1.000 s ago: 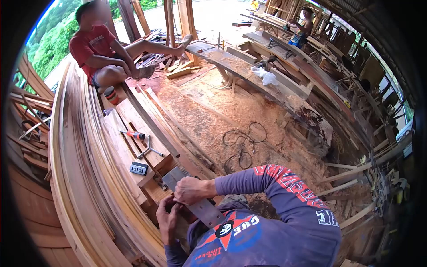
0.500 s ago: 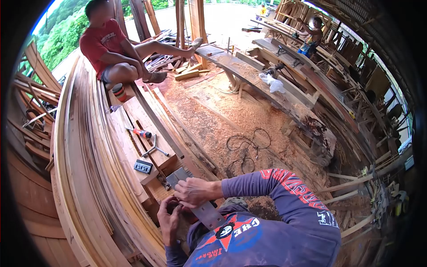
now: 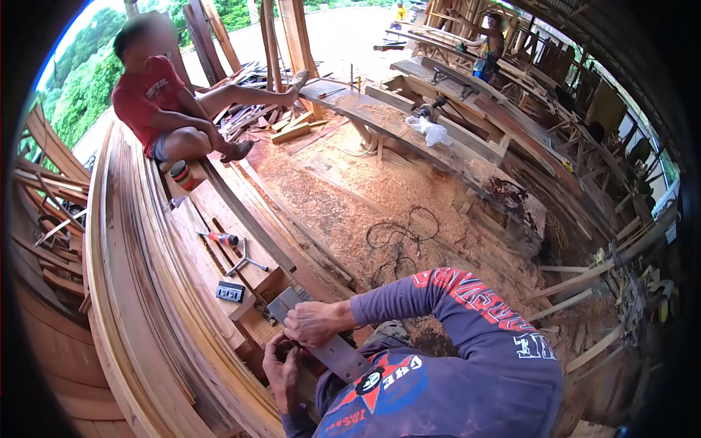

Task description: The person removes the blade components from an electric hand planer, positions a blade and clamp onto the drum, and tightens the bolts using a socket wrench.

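Right hand [image 3: 318, 323] is closed over a flat metal plate [image 3: 342, 359], with its fingers curled at the left edge. By the left hand [image 3: 281, 372], thumb and fingers are kept bent close together beside the same edge; whether something is pinched between them cannot be told. The plate is held slantwise in front of the printed shirt [image 3: 438, 387], and its far end is directed toward the stacked timber [image 3: 146, 255]. Near this end, a black socket box [image 3: 230, 293] with 3 outlets is placed on the wood. Just beyond it, a 3-armed wrench [image 3: 247, 260] and a red-handled tool [image 3: 221, 238] are laid side by side. Farther along, a red and dark can [image 3: 181, 175] is seen near a seated person in a red T-shirt [image 3: 150, 91]. To the right, the floor is covered by wood shavings [image 3: 343, 204], on which a dark cord [image 3: 387, 241] is loosely looped. On the long bench [image 3: 336, 98], a white plastic bag [image 3: 431, 131] is set.
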Tool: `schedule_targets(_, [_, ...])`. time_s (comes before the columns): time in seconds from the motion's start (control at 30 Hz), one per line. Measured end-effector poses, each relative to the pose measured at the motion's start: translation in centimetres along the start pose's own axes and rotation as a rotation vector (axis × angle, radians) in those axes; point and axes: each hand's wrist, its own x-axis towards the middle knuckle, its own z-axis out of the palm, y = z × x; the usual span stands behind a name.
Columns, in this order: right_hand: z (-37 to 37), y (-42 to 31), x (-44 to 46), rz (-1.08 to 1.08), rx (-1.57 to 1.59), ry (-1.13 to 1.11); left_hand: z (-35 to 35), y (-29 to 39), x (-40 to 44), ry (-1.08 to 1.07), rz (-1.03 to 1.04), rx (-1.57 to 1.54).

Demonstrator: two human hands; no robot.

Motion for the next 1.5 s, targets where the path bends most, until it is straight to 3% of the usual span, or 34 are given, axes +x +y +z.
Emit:
schedule_targets(0.03, [0.3, 0.2, 0.3, -0.028, -0.001, -0.193, 0.0, 0.2, 0.0, 0.0, -0.019, -0.023])
schedule_targets(0.17, [-1.6, -0.2, 0.0, -0.026, 0.027, -0.339, -0.1, 0.6, 0.6, 0.0, 0.055, 0.013])
schedule_targets(0.23, [-2.4, -0.9, -0.9, 0.001, -0.013, 0.018, -0.1, 0.0, 0.7, 0.05, 0.017, -0.022])
schedule_targets(0.3, [-2.5, -0.9, -1.0, 0.013, -0.002, 0.025, 0.1, -0.9, 1.0, 0.042, 0.014, -0.079])
schedule_targets(0.4, [-1.1, -0.5, -0.1, -0.003, 0.005, -0.058, 0.2, -0.4, 1.3, 0.042, 0.002, -0.058])
schedule_targets(0.47, [-1.1, -0.1, 0.6, 0.013, 0.003, -0.397, 0.0, -0.1, 1.4, -0.012, 0.053, 0.083])
schedule_targets(0.5, [-0.9, -0.1, 0.6, 0.003, 0.004, -0.399, -0.1, 0.3, 1.3, -0.002, 0.049, 0.081])
schedule_targets(0.6, [-0.8, -0.5, -0.2, 0.013, 0.032, -0.255, -0.2, 0.6, 0.8, -0.001, 0.041, 0.078])
schedule_targets(0.67, [-1.2, -0.8, -0.6, -0.014, -0.078, 0.205, -0.4, -1.1, 1.0, 0.024, 0.034, -0.035])
schedule_targets(0.8, [-0.4, -0.7, 0.0, -0.033, -0.069, 0.115, 0.1, 0.8, 0.8, 0.015, -0.039, -0.106])
schedule_targets(0.87, [-1.2, -0.5, 0.6, -0.02, 0.025, -0.309, 0.3, 2.2, 0.5, 0.053, 0.022, -0.001])
schedule_targets(1.0, [-1.5, -0.6, 0.0, -0.038, -0.032, -0.219, -0.3, 0.6, 0.6, 0.029, 0.058, 0.02])
schedule_targets(1.07, [-1.6, -0.9, -0.2, -0.017, -0.088, 0.158, -0.2, 0.0, 0.5, 0.02, 0.015, -0.054])
schedule_targets(1.2, [0.0, -0.6, 0.1, -0.027, -0.125, 0.031, 0.1, 0.3, 0.4, 0.053, 0.035, -0.012])
schedule_targets(1.27, [-0.8, -0.3, 0.4, -0.042, 0.009, -0.274, 0.1, 1.2, 0.2, 0.084, 0.06, 0.063])
schedule_targets(1.3, [-0.6, -0.4, 0.3, -0.052, 0.011, -0.276, 0.0, 1.7, 0.0, 0.094, 0.056, 0.062])
schedule_targets(1.4, [-0.8, -0.8, -0.4, -0.043, -0.092, -0.144, -0.2, 2.0, -0.4, 0.048, -0.019, -0.069])
schedule_targets(1.47, [-2.4, -1.3, -0.7, -0.044, -0.108, 0.154, -0.2, 0.3, 0.0, 0.044, 0.0, -0.076])
schedule_targets(1.5, [-1.9, -1.1, -0.7, -0.033, -0.111, 0.156, -0.1, 0.1, 0.3, 0.033, 0.001, -0.073])
